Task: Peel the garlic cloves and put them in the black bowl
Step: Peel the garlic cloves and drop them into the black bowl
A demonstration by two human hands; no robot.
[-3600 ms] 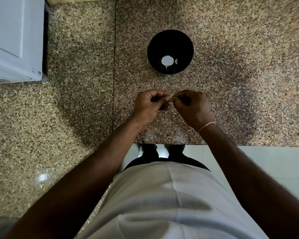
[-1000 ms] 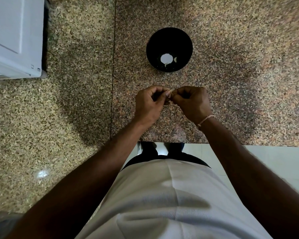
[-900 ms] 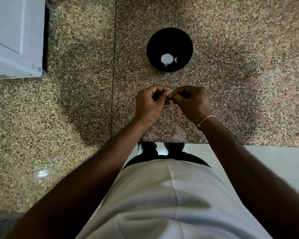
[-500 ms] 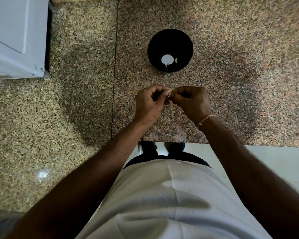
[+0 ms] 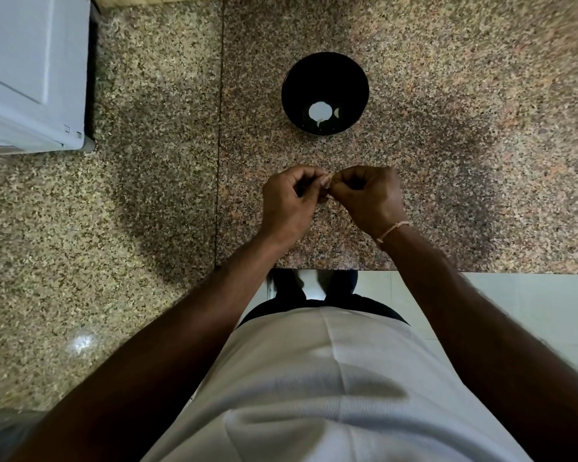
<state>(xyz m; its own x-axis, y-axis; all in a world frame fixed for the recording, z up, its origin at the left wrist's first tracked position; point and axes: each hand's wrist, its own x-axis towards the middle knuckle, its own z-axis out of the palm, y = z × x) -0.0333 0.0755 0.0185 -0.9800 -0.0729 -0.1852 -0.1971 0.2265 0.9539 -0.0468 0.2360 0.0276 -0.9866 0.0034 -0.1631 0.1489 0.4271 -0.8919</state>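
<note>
Fingertips of left hand [image 5: 289, 203] and right hand [image 5: 367, 195] meet, pinching small garlic clove [image 5: 328, 187], mostly hidden; peeling apparently underway. Beyond, black bowl [image 5: 294, 78] on granite counter [image 5: 447, 128] holds pale pieces [image 5: 320, 112], likely peeled garlic. Remaining count unclear.

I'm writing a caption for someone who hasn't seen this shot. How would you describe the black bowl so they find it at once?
Start at the speckled granite counter, on the reddish slab right of the seam. Straight beyond the two hands, the left hand and right hand, stands the black bowl, apart from both. It is the only round, dark thing there, with white bits at its bottom.
</note>
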